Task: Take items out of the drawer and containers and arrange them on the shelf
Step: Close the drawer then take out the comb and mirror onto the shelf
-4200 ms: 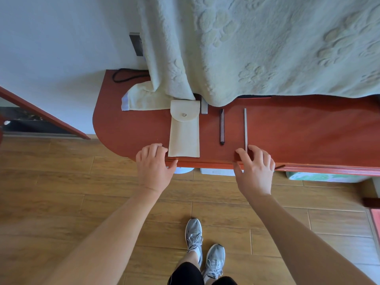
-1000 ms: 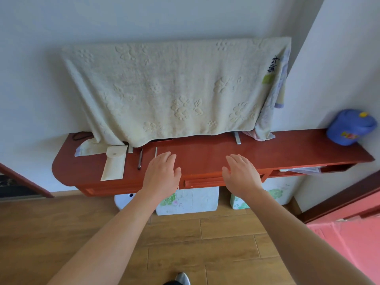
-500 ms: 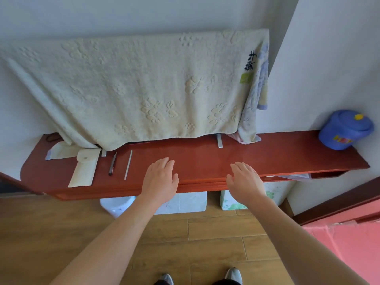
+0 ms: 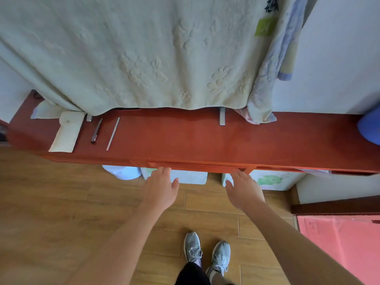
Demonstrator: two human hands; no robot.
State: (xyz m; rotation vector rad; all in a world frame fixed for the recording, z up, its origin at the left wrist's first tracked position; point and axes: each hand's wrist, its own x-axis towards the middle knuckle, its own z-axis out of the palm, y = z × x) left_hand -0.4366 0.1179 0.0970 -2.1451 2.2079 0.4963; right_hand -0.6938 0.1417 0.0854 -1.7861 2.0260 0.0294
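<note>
A long red shelf point(image 4: 205, 140) runs along the wall, with a narrow drawer front point(image 4: 197, 166) under its front edge, pushed in. My left hand point(image 4: 160, 188) and my right hand point(image 4: 243, 189) reach up to that drawer front with straight fingers. Their tips meet its lower edge about a drawer's width apart, and both thumbs are spread. Neither hand holds anything. At the shelf's left end lie a cream pouch point(image 4: 65, 132), a dark pen point(image 4: 96, 131) and a thin silver stick point(image 4: 112, 134).
A pale green towel point(image 4: 144, 54) hangs over the back of the shelf. A blue container point(image 4: 370, 126) stands at the far right. Under the right end a second drawer point(image 4: 316, 171) shows papers. White boxes point(image 4: 191, 176) sit on the wooden floor below.
Both hands have come off the shelf top and dropped to the drawer front beneath its edge. The view has tilted down and moved closer to the shelf.
</note>
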